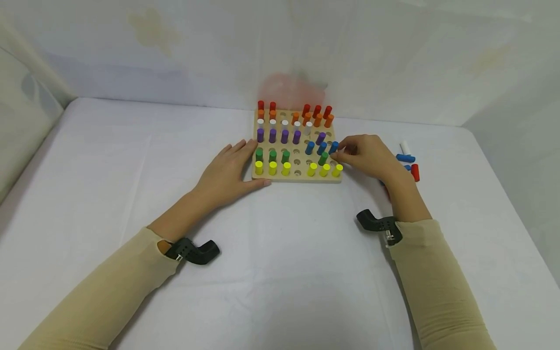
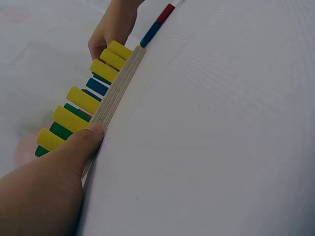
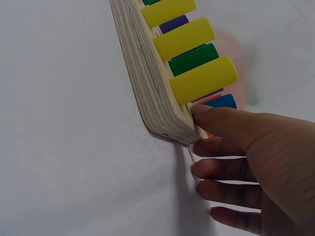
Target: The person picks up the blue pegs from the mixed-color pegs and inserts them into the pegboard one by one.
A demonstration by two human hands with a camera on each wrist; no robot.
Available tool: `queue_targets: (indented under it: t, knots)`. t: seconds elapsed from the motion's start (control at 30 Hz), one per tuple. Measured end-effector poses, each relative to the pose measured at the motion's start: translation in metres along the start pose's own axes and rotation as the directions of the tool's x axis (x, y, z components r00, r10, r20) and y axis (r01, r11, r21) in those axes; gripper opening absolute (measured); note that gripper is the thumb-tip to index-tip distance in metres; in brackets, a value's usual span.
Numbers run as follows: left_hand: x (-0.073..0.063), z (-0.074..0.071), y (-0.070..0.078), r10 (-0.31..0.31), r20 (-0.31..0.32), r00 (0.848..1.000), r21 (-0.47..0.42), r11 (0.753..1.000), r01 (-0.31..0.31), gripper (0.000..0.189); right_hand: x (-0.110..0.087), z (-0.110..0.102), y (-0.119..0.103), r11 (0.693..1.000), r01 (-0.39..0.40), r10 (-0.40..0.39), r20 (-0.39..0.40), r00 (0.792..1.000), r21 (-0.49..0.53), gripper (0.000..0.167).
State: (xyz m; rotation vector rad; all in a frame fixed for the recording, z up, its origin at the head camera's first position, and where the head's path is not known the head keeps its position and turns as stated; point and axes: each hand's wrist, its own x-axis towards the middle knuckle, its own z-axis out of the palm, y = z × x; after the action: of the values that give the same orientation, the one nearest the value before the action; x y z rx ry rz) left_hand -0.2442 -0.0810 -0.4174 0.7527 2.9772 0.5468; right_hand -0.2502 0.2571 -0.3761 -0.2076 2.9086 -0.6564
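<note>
A wooden pegboard (image 1: 297,178) stands on the table, holding rows of red, orange, white, purple, blue, green and yellow pegs. My left hand (image 1: 228,167) lies along the board's left side with fingers straight, and its thumb (image 2: 93,132) presses against the front edge. At the opposite edge, the thumb and index finger of my right hand (image 1: 365,153) close about the blue peg (image 1: 334,147) that ends its row. Beside these fingers stands the corner yellow peg (image 3: 204,80). The blue peg's lower part is hidden behind the thumb in the right wrist view.
Right of the board, partly behind the right forearm, lie loose pegs: a white peg (image 1: 404,148), a blue peg (image 1: 405,158) and a red peg (image 1: 415,172) among them. A white curtain (image 1: 197,53) hangs behind the table. Black wrist mounts (image 1: 199,251) stick out from both sleeves.
</note>
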Motion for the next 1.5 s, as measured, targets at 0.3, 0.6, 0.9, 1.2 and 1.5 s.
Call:
queue_targets:
  t: [0.3, 0.6, 0.9, 1.2, 1.5]
  knots:
    - [0.000, -0.001, 0.000, 0.008, -0.003, 1.000, -0.004, 1.000, -0.008, 0.103, -0.003, -0.006, 0.004, 1.000, 0.025, -0.025, 0.006, 1.000, -0.008, 0.043]
    - [-0.001, 0.000, 0.000, 0.011, -0.005, 1.000, -0.006, 1.000, -0.011, 0.103, -0.009, -0.019, 0.010, 1.000, 0.004, -0.004, -0.017, 1.000, -0.016, 0.041]
    - [0.000, 0.000, -0.001, 0.013, -0.004, 1.000, -0.013, 1.000, -0.013, 0.103, -0.032, -0.051, 0.020, 0.993, -0.111, 0.112, 0.013, 0.994, -0.046, 0.047]
    - [-0.002, 0.000, -0.002, 0.005, 0.007, 1.000, -0.023, 1.000, -0.005, 0.103, -0.047, -0.064, 0.028, 0.970, -0.222, 0.235, 0.144, 0.961, -0.099, 0.037]
    - [-0.001, 0.000, -0.002, 0.009, 0.002, 1.000, -0.019, 1.000, -0.009, 0.103, -0.043, -0.058, 0.035, 0.976, -0.180, 0.200, 0.177, 0.964, -0.123, 0.034]
